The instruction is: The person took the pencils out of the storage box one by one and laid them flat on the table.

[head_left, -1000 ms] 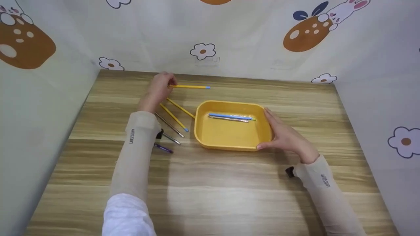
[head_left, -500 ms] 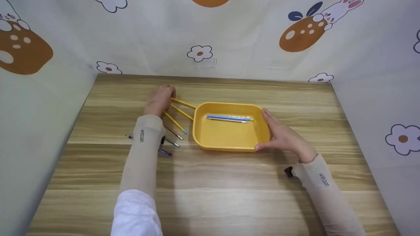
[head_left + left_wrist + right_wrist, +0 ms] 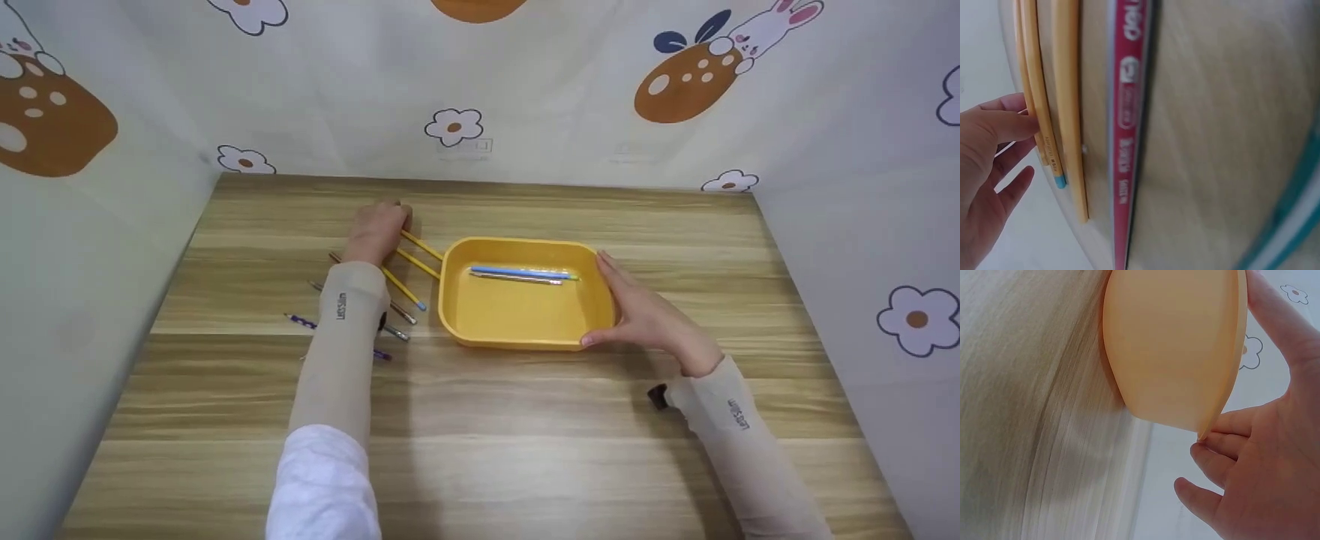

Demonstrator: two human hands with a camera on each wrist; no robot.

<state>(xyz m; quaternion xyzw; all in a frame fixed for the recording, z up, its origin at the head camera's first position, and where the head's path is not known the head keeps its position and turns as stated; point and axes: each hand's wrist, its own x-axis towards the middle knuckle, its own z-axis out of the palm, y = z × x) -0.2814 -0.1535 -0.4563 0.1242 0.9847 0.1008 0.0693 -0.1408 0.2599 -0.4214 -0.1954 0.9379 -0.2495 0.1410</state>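
My left hand (image 3: 379, 231) pinches a yellow pencil (image 3: 1026, 67) beside another yellow pencil (image 3: 1044, 121) with a blue end. The far ends of these two pass behind the rim of a yellow rectangular box (image 3: 525, 343) in the head view. A third yellow pencil (image 3: 403, 289) lies on the table just below the hand. My right hand (image 3: 651, 315) grips the box's right end, thumb at the near corner and fingers along the far one. Inside the box lie a blue pencil (image 3: 517, 272) and a silvery pencil (image 3: 514, 279), side by side.
Under the left forearm lie a maroon pencil (image 3: 1126, 112), a teal pencil (image 3: 1292, 208) and a purple pencil (image 3: 300, 321), partly hidden. The wooden table (image 3: 510, 435) is walled at the back and sides by a patterned curtain (image 3: 337, 90).
My left hand has come down from the table's back with its yellow pencil, which turned from level to slanting beside the other yellow ones. The right hand stays on the box.
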